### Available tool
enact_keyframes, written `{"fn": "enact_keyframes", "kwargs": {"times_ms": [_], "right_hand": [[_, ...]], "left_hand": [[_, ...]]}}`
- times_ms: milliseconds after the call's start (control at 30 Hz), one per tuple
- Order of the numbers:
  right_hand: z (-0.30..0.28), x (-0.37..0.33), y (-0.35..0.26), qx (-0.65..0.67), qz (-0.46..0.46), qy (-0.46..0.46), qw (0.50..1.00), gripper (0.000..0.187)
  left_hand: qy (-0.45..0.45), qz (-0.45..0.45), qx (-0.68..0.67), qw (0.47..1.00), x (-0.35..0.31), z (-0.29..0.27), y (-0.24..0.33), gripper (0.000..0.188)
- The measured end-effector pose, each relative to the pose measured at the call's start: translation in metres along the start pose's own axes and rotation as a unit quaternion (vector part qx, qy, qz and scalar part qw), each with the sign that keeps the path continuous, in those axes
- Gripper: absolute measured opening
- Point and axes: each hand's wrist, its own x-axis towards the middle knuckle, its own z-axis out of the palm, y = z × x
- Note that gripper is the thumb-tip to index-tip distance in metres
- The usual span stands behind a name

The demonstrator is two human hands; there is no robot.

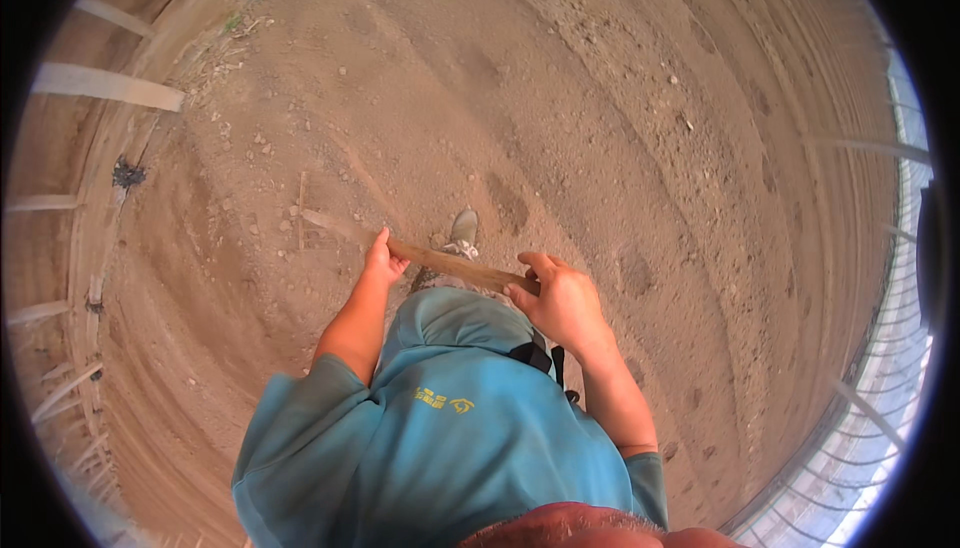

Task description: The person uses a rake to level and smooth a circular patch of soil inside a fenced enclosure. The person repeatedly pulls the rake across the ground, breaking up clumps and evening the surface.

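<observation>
A rake (455, 266) with a long wooden handle slants across in front of my waist. Its narrow crosswise head (303, 210) is at the far left end, against the soil; its teeth are too faint to make out. My left hand (383, 260) grips the handle about midway, thumb on top. Closed around the near right end of the shaft is my right hand (562, 298), fingers curled over it. Below the handle, one shoe (464, 228) stands on the ground, and the other foot is hidden.
Bare brown soil (430, 78) with small clods, ridges and footprints spreads all around. Along the left runs an earthen wall with pale posts (110, 86). A curved frame with translucent sheeting (890, 328) borders the right side.
</observation>
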Motion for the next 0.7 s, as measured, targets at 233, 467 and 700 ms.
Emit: {"fn": "enact_keyframes", "kwargs": {"times_ms": [233, 467, 700], "right_hand": [[-0.036, 0.106, 0.014, 0.01, 0.013, 0.004, 1.0, 0.048], [-0.109, 0.133, 0.132, 0.083, 0.145, 0.046, 0.985, 0.041], [-0.144, 0.137, 0.277, 0.149, 0.156, 0.04, 0.976, 0.043]], "left_hand": [[0.035, -0.022, -0.169, 0.985, 0.044, 0.072, 0.056, 0.028], [0.056, -0.042, -0.18, 0.981, 0.058, 0.176, -0.017, 0.03], [0.065, -0.001, -0.163, 0.985, 0.055, 0.264, -0.056, 0.032]]}}
